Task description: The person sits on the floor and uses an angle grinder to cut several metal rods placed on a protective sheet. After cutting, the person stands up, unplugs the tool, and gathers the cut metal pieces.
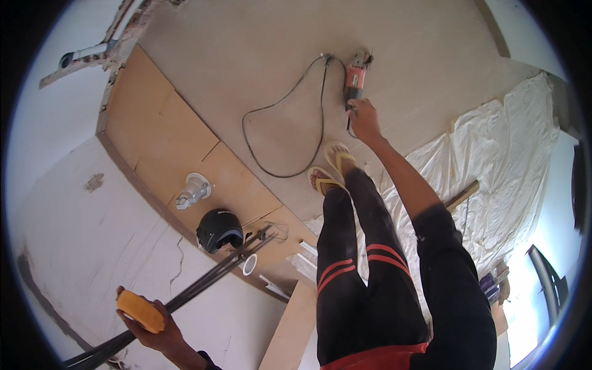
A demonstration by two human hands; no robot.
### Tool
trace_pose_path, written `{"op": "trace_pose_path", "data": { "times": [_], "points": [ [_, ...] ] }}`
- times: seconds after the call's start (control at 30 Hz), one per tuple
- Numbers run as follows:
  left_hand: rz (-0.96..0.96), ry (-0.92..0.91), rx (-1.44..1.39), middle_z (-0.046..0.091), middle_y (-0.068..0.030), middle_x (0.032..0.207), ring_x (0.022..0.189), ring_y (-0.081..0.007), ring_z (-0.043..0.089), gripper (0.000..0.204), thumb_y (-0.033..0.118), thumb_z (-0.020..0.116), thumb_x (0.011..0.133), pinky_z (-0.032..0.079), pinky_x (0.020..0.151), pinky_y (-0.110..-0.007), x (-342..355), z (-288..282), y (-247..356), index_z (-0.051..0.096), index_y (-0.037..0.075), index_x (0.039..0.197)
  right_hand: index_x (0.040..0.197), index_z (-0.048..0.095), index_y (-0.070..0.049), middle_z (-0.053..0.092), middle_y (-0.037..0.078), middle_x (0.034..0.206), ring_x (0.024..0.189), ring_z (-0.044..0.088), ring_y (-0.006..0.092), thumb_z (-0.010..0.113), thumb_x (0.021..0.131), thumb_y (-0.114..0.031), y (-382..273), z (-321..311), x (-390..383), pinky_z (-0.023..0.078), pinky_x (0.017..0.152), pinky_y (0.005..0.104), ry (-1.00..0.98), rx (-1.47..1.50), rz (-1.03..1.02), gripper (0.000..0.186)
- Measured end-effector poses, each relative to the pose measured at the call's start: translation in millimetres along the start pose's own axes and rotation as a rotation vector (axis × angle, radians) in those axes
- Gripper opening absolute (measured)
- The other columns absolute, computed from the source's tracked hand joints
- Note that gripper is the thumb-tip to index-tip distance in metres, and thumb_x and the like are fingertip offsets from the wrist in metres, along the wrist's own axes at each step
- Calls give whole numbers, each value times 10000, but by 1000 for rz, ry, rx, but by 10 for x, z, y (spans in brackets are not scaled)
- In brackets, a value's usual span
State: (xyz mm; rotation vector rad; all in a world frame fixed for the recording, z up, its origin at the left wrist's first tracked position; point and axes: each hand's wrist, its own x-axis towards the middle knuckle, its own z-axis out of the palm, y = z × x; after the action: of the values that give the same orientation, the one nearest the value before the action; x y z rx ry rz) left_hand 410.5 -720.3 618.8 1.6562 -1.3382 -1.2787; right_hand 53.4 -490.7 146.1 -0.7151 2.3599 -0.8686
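My right hand [364,119] is closed around the dark handle end of a red and black angle grinder [356,77], low over the floor in front of my feet. Its dark power cord [246,132] lies in a wide loop to the left of the tool. Off to the lower left, my left hand [151,333] grips a yellow-orange rounded block [140,310], whose exact kind I cannot make out. Long dark rods [203,282] run past that hand.
A black helmet [213,229] and a silver lamp fitting [196,188] rest on tan boards [160,123] along the left wall. Near them is a white ring [250,264]. Crumpled plastic sheeting [493,148] covers the floor at right, with a wooden strip [462,196] on it.
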Motion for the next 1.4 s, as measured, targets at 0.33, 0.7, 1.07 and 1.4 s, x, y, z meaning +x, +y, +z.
{"op": "trace_pose_path", "data": {
  "times": [0.33,0.7,1.07,1.4],
  "points": [
    [-425,-134,474,583,-62,894,787,-125,573,541,435,470,960,477,682,-248,322,912,-1412,512,-44,1208,1167,513,35,504,230,1180,1096,566,409,570,899,-218,158,1655,990,499,893,459,-187,-202,695,373],
    [-994,-296,416,627,-87,952,803,-114,618,411,285,539,966,519,648,-223,44,1218,-2313,553,-45,1211,1136,547,-28,531,240,1032,928,568,411,571,906,-138,471,1317,726,452,774,480,392,88,313,256],
    [-1104,-327,430,621,-60,867,690,-101,611,369,296,513,979,497,514,-203,8,1410,-2285,582,-14,1168,1335,357,-46,431,236,1224,1162,427,398,880,558,-443,1046,1255,784,395,955,479,415,-295,662,1018],
    [-1109,-360,399,633,-45,995,845,-100,627,406,339,540,972,514,707,-215,23,1279,-2367,587,11,1207,1406,232,-96,449,264,1250,1113,526,449,806,624,-279,974,1201,910,446,918,507,241,-251,632,988]
  ]
}}
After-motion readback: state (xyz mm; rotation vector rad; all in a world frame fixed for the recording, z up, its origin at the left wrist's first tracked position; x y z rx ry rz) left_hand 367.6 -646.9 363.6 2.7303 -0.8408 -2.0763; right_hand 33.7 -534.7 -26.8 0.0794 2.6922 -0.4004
